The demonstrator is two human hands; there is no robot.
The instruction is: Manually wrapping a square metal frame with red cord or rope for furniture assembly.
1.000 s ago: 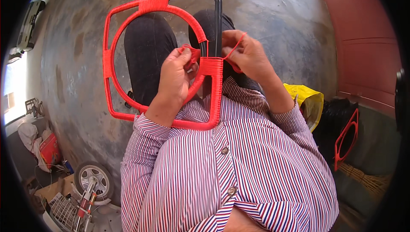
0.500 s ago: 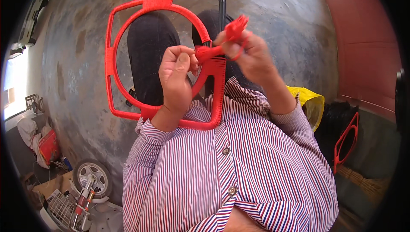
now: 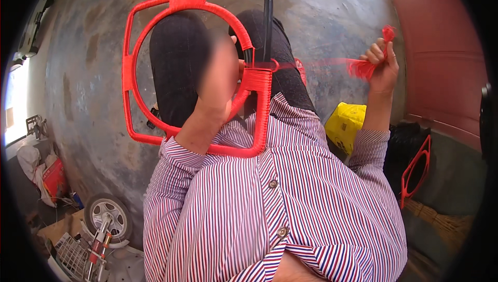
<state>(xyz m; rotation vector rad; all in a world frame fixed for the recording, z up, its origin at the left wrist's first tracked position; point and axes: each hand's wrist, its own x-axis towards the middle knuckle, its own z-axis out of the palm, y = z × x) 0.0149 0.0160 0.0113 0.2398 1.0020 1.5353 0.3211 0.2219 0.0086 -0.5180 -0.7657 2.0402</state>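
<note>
A rounded square frame with a ring inside it [image 3: 126, 82] rests on my thighs, most of it wrapped tightly in red cord. Bare black tube [image 3: 269, 22] shows along its upper right corner. My left hand [image 3: 220, 77] is at the right side of the ring, beside the end of the wrapping; it is smeared and its fingers are mostly hidden. Out to the right, my right hand [image 3: 383, 64] is closed round a bundle of red cord [image 3: 363, 68]. Blurred red strands stretch from that bundle back to the frame, where a small loop [image 3: 274, 64] stands at the black tube.
A yellow plastic bag [image 3: 343, 126] stands by my right forearm. Behind it are a black bag [image 3: 402, 139] and another red frame [image 3: 416, 170], near straw bundles [image 3: 441, 222]. A wheel [image 3: 108, 217] and a white wire basket [image 3: 72, 253] lie at lower left. A red panel [image 3: 436, 48] borders the right.
My right hand has swung from the frame far out to the right, drawing the red cord along. My left hand has turned beside the ring. The frame has shifted slightly left.
</note>
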